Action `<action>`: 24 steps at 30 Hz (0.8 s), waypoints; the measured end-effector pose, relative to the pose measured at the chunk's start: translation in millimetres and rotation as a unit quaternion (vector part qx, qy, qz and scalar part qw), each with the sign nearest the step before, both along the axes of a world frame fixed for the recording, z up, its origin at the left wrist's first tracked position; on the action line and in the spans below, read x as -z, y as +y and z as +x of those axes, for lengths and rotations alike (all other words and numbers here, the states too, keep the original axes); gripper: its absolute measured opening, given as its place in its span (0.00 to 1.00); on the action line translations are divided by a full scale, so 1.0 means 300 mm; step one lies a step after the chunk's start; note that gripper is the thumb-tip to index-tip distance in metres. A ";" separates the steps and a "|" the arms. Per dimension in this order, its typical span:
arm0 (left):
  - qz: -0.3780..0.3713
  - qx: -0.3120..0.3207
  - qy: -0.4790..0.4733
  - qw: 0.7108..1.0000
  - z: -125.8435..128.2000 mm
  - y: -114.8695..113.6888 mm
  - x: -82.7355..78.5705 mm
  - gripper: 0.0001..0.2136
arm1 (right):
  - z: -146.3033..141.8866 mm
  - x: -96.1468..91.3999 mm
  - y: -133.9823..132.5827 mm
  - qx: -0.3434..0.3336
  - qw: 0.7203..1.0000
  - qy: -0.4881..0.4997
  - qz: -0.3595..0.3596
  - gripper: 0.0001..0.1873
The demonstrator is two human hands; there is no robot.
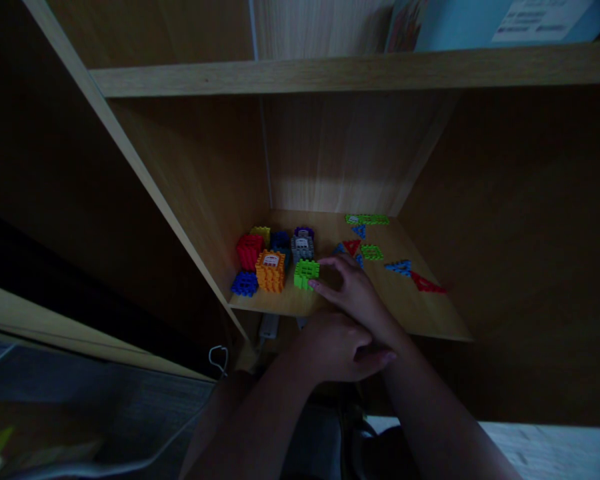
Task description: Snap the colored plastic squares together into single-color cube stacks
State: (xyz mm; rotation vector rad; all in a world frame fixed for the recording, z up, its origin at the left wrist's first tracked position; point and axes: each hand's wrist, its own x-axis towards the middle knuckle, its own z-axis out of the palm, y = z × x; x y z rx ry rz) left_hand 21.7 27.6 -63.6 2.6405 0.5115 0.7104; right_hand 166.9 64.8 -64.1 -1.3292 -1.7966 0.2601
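My right hand [353, 287] reaches onto the shelf, with thumb and index finger pinching the right side of a small stack of green interlocking plastic building pieces [306, 274]. My left hand [340, 347] is in front of the shelf edge, its fingers curled in and its thumb pointing right against my right wrist; I see nothing in it. Left of the green stack stand an orange stack [271, 271], a red stack [251, 252] and a grey stack [303, 249]. Dark blue pieces [245, 284] lie by the shelf's front left corner.
Flat pieces lie on the right of the shelf board [380, 300]: a green strip [373, 219], a green square [372, 253], blue triangles [399, 267] and a red triangle [427, 284]. Above is another shelf [330, 75] with a light blue box [455, 27]. A white cable [219, 357] hangs below.
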 end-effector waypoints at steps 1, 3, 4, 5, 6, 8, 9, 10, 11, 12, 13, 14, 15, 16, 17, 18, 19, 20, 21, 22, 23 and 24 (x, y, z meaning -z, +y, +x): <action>0.002 0.000 0.001 1.000 0.000 0.000 0.000 0.27 | 0.001 0.000 0.000 -0.001 1.000 0.000 0.001 0.17; 0.005 -0.001 0.000 1.000 0.000 0.000 0.001 0.26 | 0.001 0.001 0.001 -0.002 1.000 -0.002 0.001 0.18; 0.005 -0.001 0.000 1.000 0.001 0.000 0.001 0.26 | 0.000 0.001 0.000 -0.002 1.000 -0.003 0.001 0.18; 0.005 -0.002 -0.001 1.000 0.001 0.000 0.002 0.26 | -0.003 0.001 -0.002 -0.002 1.000 -0.003 0.000 0.18; 0.004 -0.002 -0.001 1.000 0.001 0.000 0.002 0.26 | -0.005 0.000 -0.004 -0.002 1.000 -0.004 0.000 0.19; 0.000 -0.001 0.002 1.000 0.001 0.000 0.001 0.26 | -0.008 -0.003 -0.009 0.002 1.000 -0.003 0.003 0.20; -0.003 -0.001 0.007 1.000 0.001 -0.001 0.001 0.27 | -0.006 -0.005 -0.012 0.008 1.000 -0.002 0.007 0.20; -0.008 -0.001 0.013 1.000 0.001 -0.001 0.000 0.27 | 0.000 -0.009 -0.013 0.018 1.000 -0.001 0.014 0.20; -0.012 -0.001 0.022 1.000 0.001 -0.001 -0.002 0.27 | 0.011 -0.012 -0.014 0.033 0.999 -0.002 0.023 0.20; -0.016 -0.003 0.031 0.999 0.001 -0.002 -0.003 0.27 | 0.028 -0.016 -0.013 0.053 0.998 -0.008 0.032 0.20; -0.017 -0.005 0.039 0.999 0.001 -0.002 -0.004 0.27 | 0.050 -0.018 -0.012 0.080 0.996 -0.021 0.040 0.20; -0.016 -0.008 0.046 0.999 0.000 -0.002 -0.005 0.27 | 0.076 -0.019 -0.010 0.109 0.992 -0.044 0.044 0.20; -0.014 -0.010 0.051 0.999 0.000 -0.003 -0.006 0.27 | 0.104 -0.018 -0.009 0.144 0.986 -0.077 0.044 0.21; -0.011 -0.011 0.054 0.998 -0.001 -0.004 -0.007 0.27 | 0.133 -0.014 -0.008 0.180 0.976 -0.117 0.036 0.22; -0.010 -0.012 0.054 0.998 -0.001 -0.005 -0.008 0.27 | 0.159 -0.007 -0.009 0.216 0.963 -0.157 0.021 0.23; -0.009 -0.011 0.053 0.999 -0.001 -0.005 -0.009 0.27 | 0.181 0.002 -0.011 0.255 0.948 -0.190 0.000 0.24; -0.009 -0.011 0.051 0.999 -0.001 -0.006 -0.010 0.27 | 0.197 0.013 -0.014 0.286 0.934 -0.214 -0.027 0.25; -0.008 -0.011 0.049 0.999 -0.001 -0.007 -0.012 0.27 | 0.209 0.024 -0.017 0.307 0.922 -0.230 -0.055 0.26; -0.008 -0.013 0.049 0.999 -0.001 -0.008 -0.013 0.27 | 0.215 0.035 -0.021 0.320 0.914 -0.239 -0.078 0.27; -0.007 -0.015 0.051 0.999 -0.001 -0.009 -0.015 0.27 | 0.217 0.044 -0.023 0.323 0.910 -0.243 -0.093 0.27; -0.006 -0.018 0.055 0.998 -0.001 -0.009 -0.016 0.27 | 0.218 0.051 -0.025 0.322 0.909 -0.245 -0.099 0.27; -0.005 -0.019 0.059 0.998 -0.001 -0.009 -0.017 0.27 | 0.217 0.056 -0.026 0.321 0.910 -0.246 -0.097 0.26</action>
